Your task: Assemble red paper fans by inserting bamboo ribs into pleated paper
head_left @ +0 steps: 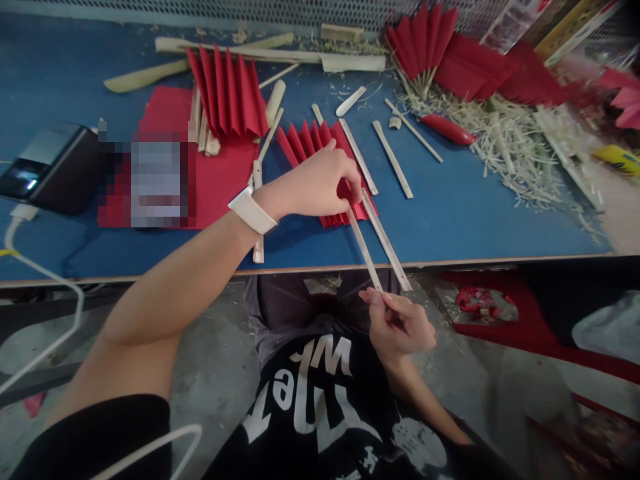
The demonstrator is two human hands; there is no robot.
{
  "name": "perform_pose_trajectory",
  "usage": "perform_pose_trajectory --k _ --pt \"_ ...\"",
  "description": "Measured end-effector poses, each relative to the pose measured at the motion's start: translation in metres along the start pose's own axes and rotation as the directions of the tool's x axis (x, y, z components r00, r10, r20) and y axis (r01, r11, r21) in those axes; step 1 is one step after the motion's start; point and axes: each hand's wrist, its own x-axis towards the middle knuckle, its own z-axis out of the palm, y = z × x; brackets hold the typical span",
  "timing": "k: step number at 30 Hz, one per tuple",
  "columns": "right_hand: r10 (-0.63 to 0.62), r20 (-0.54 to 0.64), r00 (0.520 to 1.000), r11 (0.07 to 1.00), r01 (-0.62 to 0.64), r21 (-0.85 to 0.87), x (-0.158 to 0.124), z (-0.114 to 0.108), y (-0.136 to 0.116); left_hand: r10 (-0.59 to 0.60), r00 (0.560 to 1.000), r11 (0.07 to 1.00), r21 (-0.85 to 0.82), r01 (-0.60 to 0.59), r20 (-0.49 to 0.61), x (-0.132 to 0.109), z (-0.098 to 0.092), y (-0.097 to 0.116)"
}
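My left hand [320, 180] reaches over the blue table [450, 213] with its fingers curled down on a pleated red paper fan [313, 141] and on the top ends of two thin bamboo sticks [380, 243]. The sticks run from the fan towards me over the table's front edge. My right hand [400, 323] sits below the edge and pinches their near ends between thumb and fingers. A white watch band is on my left wrist.
A second pleated red fan [227, 90] lies on flat red paper [220, 173] further left. Loose bamboo slats [393, 160], shavings [505, 143] and finished red fans [425, 37] cover the back right. A dark device [47, 167] with a white cable sits at the left.
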Motion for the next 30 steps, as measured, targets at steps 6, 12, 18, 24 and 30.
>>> perform_pose_trajectory --k 6,12,18,24,30 --pt "0.104 0.057 0.993 0.993 -0.107 0.053 -0.004 -0.012 0.001 0.0 1.0 1.0 0.006 0.0 -0.004 0.001 0.004 -0.004" --pt "-0.149 0.208 0.967 0.988 0.152 -0.001 0.084 -0.039 -0.01 -0.014 1.0 1.0 -0.011 0.014 -0.011 0.002 0.004 -0.003" --pt "0.048 0.719 0.693 0.932 0.228 -0.282 0.184 0.025 0.003 -0.006 0.997 0.999 0.042 0.009 -0.072 0.004 0.01 -0.014" --pt "0.153 0.81 0.567 0.885 0.287 -0.368 0.198 0.077 0.014 -0.032 0.987 0.999 0.001 0.032 -0.161 0.001 0.007 -0.015" --pt "0.194 0.825 0.531 0.866 0.302 -0.398 0.204 0.085 0.01 -0.125 0.924 0.992 -0.039 0.119 -0.361 -0.001 -0.008 -0.016"
